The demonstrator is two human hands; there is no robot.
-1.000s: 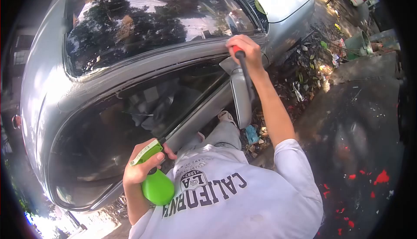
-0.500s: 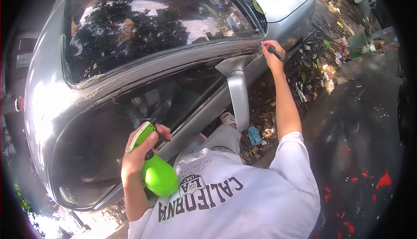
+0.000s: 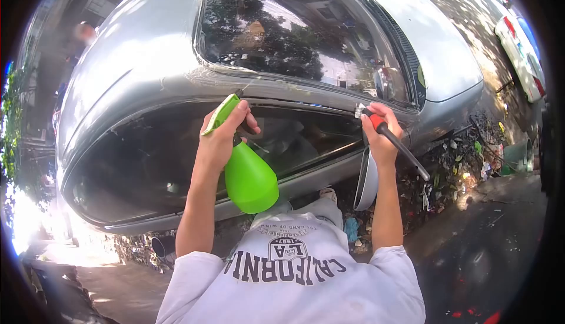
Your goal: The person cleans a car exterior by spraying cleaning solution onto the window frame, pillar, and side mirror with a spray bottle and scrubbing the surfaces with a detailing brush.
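My left hand is wrapped round the neck and trigger of a bright green spray bottle, held over the side window of a silver car. From its nozzle a thin streak of liquid reaches toward the trim beside the windshield. In my right hand is a brush with a black handle, a red collar and pale, wet-looking bristles. The bristle end is close to the frame between windshield and side window; contact cannot be made out. Below that hand is the side mirror, partly hidden by my wrist.
Litter and leaves lie along the ground beside the car, near a greenish bucket. A white car stands farther off at the right. Behind the silver car, at the left, a person is visible.
My right hand has come back from the windshield's front corner along the frame, bringing the brush. The left hand has raised the spray bottle toward the windshield, and liquid now shows. My view has shifted.
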